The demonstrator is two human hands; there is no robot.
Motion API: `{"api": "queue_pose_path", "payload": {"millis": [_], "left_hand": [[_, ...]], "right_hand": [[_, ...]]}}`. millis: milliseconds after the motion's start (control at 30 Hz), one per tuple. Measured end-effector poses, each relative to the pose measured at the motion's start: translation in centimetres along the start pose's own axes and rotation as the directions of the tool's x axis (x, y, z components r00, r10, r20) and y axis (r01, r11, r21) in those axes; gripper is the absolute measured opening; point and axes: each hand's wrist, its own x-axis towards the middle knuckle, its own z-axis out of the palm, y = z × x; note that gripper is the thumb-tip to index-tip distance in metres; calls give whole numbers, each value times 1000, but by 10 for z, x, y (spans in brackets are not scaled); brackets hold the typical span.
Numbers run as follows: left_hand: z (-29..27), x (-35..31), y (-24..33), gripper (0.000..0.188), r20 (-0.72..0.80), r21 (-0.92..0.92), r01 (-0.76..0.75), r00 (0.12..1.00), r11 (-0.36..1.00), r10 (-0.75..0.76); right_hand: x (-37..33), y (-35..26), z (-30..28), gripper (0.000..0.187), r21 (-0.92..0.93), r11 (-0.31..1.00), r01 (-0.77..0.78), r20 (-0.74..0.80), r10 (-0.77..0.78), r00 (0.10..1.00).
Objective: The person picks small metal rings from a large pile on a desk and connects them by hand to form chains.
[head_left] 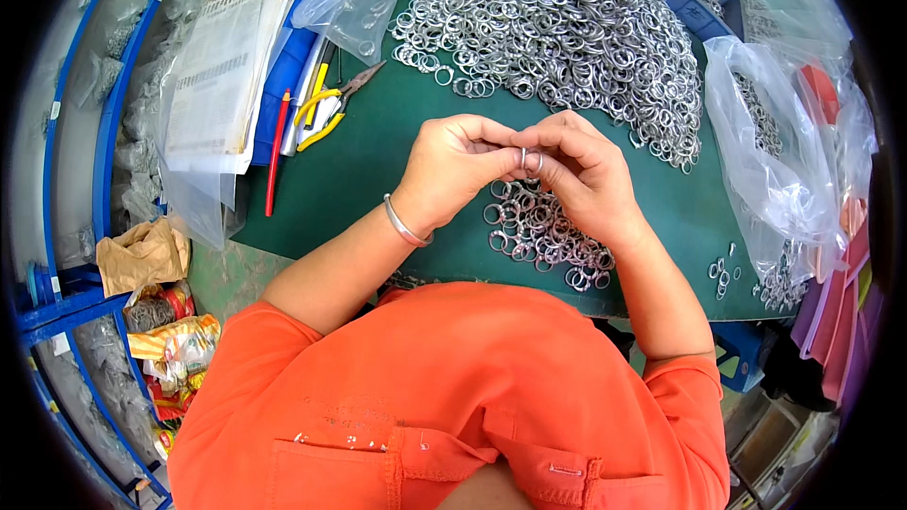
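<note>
My left hand [442, 170] and my right hand [597, 179] meet above the green tabletop, fingertips almost touching. Between their pinched thumbs and fingers are small silver metal rings: one ring [523, 158] stands on edge where the fingertips join, and another ring [539, 163] shows at my right thumb. The fingers partly hide both. Just below my right hand lies a small pile of rings [548, 231] near the table's front edge. Beyond the hands spreads a far larger heap of similar rings [557, 28]. A plain metal bangle [406, 225] circles my left wrist.
Left of the hands lie yellow-handled pliers [326, 109], a red pencil [278, 151] and a stack of printed sheets [227, 47]. A blue bin [694, 0] stands at the back right, near clear plastic bags [770, 132]. A few loose rings [723, 276] lie at the right front.
</note>
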Motion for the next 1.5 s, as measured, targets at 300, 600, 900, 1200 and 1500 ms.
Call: {"api": "queue_pose_path", "payload": {"millis": [300, 600, 900, 1200, 1500], "left_hand": [[-47, 9, 5, 15, -79, 587, -216, 944, 780, 322], [-34, 5, -16, 18, 98, 842, -258, 937, 473, 336], [-36, 0, -21, 10, -23, 704, -294, 900, 647, 434], [-21, -3, -13, 15, 6, 498, -299, 940, 814, 341], [-54, 57, -12, 22, 86, 919, -279, 832, 279, 549]], "right_hand": [[-24, -53, -158, 36, -920, 291, -263, -389, -601, 698], [12, -9, -20, 20, -606, 780, 156, 67, -145, 987], [31, 22, 8, 11, -352, 936, 4, 70, 22, 997], [1, -4, -12, 14, -472, 840, 268, 11, -299, 954], [-34, -65, -195, 27, -925, 75, -371, -360, -478, 801]]}}
